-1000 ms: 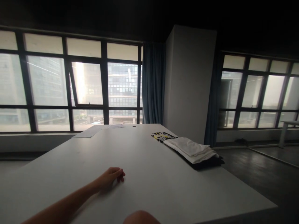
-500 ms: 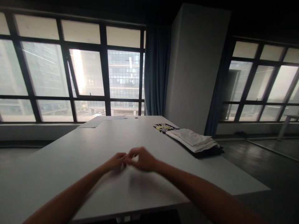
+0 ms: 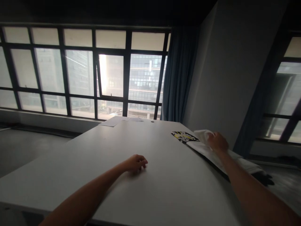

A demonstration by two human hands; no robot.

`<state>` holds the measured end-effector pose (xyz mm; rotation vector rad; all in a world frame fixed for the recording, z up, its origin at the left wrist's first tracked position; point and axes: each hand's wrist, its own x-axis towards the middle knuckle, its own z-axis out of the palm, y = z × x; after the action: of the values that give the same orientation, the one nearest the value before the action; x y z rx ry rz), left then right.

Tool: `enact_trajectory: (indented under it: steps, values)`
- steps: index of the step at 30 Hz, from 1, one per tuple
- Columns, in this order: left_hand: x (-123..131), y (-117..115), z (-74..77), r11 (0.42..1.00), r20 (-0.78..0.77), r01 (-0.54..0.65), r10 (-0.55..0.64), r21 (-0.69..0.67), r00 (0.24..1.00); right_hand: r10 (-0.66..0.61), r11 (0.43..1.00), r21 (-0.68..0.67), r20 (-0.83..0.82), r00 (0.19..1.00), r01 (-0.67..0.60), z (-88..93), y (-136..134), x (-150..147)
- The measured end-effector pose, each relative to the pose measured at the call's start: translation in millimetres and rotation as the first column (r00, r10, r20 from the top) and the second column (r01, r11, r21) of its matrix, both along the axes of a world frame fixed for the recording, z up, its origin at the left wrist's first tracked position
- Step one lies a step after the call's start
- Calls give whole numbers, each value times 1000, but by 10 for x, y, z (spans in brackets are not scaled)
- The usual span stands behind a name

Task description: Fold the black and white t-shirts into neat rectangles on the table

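My right hand (image 3: 218, 142) is closed on a corner of folded white cloth (image 3: 204, 135) at the right edge of the table, and that corner is lifted. The rest of the white pile lies under and beside my right forearm, partly hidden by it. Beneath the pile shows something black, and at its far end lies a flat piece with a black, white and yellow pattern (image 3: 184, 137). My left hand (image 3: 136, 162) hovers at or just over the middle of the white tabletop (image 3: 131, 141), fingers loosely bent and apart, with nothing seen in them.
Sheets of paper (image 3: 113, 121) lie at the far left end of the table. A small dark round spot (image 3: 152, 121) sits near the far edge. Beyond are windows, a blue curtain (image 3: 180, 78) and a thick pillar (image 3: 230, 72) at the right.
My hands were together over the table; they are now apart. My right hand has moved right and taken hold of the white cloth. The view has turned to the right.
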<state>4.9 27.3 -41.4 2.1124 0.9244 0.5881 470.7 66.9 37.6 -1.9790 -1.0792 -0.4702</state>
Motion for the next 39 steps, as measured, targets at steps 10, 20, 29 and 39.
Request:
enact_trajectory:
  steps: [10, 20, 29, 39]
  values:
    - [-5, 93, -208, 942, 481, -330, 263, 60, 836, 874, 297, 260, -461, 152, -919, -292, -382, -2469]
    - [-249, -31, 155, 822, 60, -265, 273, 504, 960, 871, 319, 156, -438, 224, -935, -306, -550, -2154]
    - [-602, 212, 230, 323, 492, -746, 591, 583, 640, 932, 290, -229, -153, 329, -929, -566, -575, -2223]
    - [-362, -72, 204, 545, 325, -371, 184, 752, 928, 852, 466, 94, -316, 417, -880, -654, -467, -2436]
